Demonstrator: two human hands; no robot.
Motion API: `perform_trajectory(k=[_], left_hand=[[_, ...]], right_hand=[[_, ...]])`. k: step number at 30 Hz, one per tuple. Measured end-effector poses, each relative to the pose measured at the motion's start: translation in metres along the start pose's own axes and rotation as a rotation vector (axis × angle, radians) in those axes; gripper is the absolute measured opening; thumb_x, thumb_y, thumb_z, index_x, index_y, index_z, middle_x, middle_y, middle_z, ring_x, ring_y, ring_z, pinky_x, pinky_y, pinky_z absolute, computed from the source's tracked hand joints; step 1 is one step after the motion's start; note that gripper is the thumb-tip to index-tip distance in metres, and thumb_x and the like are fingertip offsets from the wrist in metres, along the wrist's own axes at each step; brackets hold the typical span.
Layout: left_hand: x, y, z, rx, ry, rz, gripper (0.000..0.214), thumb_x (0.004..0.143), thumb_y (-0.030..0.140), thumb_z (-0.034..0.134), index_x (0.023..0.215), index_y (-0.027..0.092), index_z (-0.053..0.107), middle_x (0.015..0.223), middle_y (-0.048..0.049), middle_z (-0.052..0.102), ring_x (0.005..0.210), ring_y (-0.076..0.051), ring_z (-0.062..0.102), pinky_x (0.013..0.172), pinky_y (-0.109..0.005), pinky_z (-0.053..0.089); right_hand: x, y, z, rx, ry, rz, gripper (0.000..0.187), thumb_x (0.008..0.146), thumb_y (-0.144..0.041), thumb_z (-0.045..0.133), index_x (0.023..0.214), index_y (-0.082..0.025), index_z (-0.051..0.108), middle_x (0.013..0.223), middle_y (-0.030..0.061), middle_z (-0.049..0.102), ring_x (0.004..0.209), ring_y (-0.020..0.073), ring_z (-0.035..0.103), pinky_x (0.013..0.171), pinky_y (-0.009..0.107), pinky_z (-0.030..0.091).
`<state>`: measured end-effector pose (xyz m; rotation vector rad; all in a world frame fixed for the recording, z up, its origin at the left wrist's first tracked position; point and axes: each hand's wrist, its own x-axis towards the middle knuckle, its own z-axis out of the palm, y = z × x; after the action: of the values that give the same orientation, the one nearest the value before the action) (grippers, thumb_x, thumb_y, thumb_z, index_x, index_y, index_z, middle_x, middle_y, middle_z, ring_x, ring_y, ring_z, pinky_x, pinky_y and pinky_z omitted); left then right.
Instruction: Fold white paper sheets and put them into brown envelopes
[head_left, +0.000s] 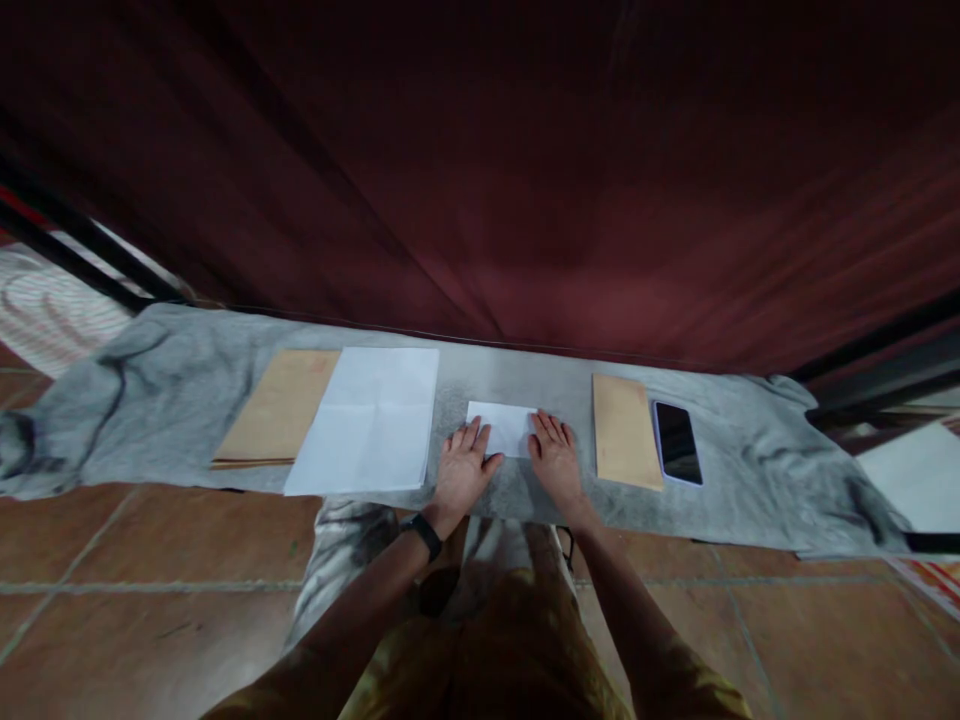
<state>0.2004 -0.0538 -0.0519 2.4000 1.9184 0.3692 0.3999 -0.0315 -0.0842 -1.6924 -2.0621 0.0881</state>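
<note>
A small white folded sheet of paper [508,428] lies flat on the grey cloth, right in front of me. My left hand [463,465] rests on its left end, fingers stretched out and slightly spread. On the paper's right end lies my right hand [556,458], palm down with the fingers extended. Left of my left hand is a stack of large white paper sheets [367,425], partly overlapping some brown envelopes [274,410]. A single brown envelope [624,430] sits just right of my right hand.
A phone [678,443] with a dark screen lies beside the right envelope. The grey cloth [517,372] covers a long narrow surface. Behind it hangs a dark red curtain [510,200], with dark metal bars [885,370] at both sides. Tiled floor [187,560] shows below.
</note>
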Motion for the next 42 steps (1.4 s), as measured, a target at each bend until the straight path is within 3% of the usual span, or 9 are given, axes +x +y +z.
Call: perform_trajectory(k=[4, 12, 15, 19, 30, 42], left_hand=[[0.002, -0.001, 0.001, 0.0, -0.02, 0.017, 0.056, 0.1, 0.05, 0.045, 0.146, 0.02, 0.054, 0.154, -0.011, 0.052, 0.133, -0.033, 0.051, 0.108, -0.048, 0.042], [0.011, 0.005, 0.007, -0.027, 0.002, 0.055, 0.056, 0.104, 0.046, 0.029, 0.148, 0.018, 0.052, 0.154, -0.0118, 0.052, 0.14, -0.031, 0.046, 0.117, -0.05, 0.034], [0.027, 0.011, 0.013, -0.056, 0.002, 0.123, 0.055, 0.106, 0.041, 0.027, 0.148, 0.016, 0.051, 0.159, -0.0101, 0.046, 0.15, -0.027, 0.035, 0.124, -0.047, 0.026], [0.039, 0.014, 0.024, -0.056, -0.023, 0.105, 0.056, 0.105, 0.046, 0.029, 0.151, 0.019, 0.048, 0.163, -0.0086, 0.041, 0.154, -0.025, 0.029, 0.127, -0.048, 0.021], [0.031, 0.006, 0.033, 0.003, 0.03, -0.07, 0.071, 0.104, 0.05, 0.028, 0.155, 0.002, 0.036, 0.164, -0.0203, 0.032, 0.156, -0.03, 0.024, 0.127, -0.048, 0.022], [0.028, 0.005, 0.032, -0.044, 0.085, -0.087, 0.073, 0.102, 0.053, 0.034, 0.155, 0.004, 0.037, 0.162, -0.0212, 0.036, 0.155, -0.035, 0.023, 0.124, -0.054, 0.026]], right_hand=[[-0.004, -0.01, -0.001, 0.027, 0.033, -0.02, 0.047, 0.104, -0.024, 0.036, 0.147, -0.012, 0.052, 0.153, 0.0139, 0.052, 0.144, 0.025, 0.044, 0.12, 0.046, 0.032], [-0.014, -0.036, 0.008, -0.013, -0.073, -0.064, 0.048, 0.106, -0.026, 0.035, 0.148, -0.011, 0.052, 0.156, 0.0155, 0.048, 0.147, 0.0256, 0.041, 0.122, 0.047, 0.03], [-0.014, -0.035, 0.008, -0.039, -0.071, -0.077, 0.047, 0.105, -0.022, 0.035, 0.148, -0.012, 0.052, 0.156, 0.0157, 0.049, 0.146, 0.0259, 0.042, 0.121, 0.048, 0.029], [-0.013, -0.03, 0.008, -0.069, -0.107, -0.103, 0.047, 0.104, -0.019, 0.037, 0.147, -0.011, 0.053, 0.156, 0.0157, 0.049, 0.146, 0.0251, 0.043, 0.121, 0.046, 0.03], [-0.02, -0.017, 0.005, -0.127, 0.003, -0.002, 0.054, 0.106, -0.03, 0.035, 0.155, -0.009, 0.041, 0.158, 0.0155, 0.046, 0.146, 0.0278, 0.042, 0.121, 0.048, 0.028], [-0.02, -0.016, 0.004, -0.157, -0.011, -0.008, 0.054, 0.106, -0.032, 0.035, 0.155, -0.009, 0.042, 0.158, 0.014, 0.046, 0.146, 0.028, 0.042, 0.121, 0.047, 0.028]])
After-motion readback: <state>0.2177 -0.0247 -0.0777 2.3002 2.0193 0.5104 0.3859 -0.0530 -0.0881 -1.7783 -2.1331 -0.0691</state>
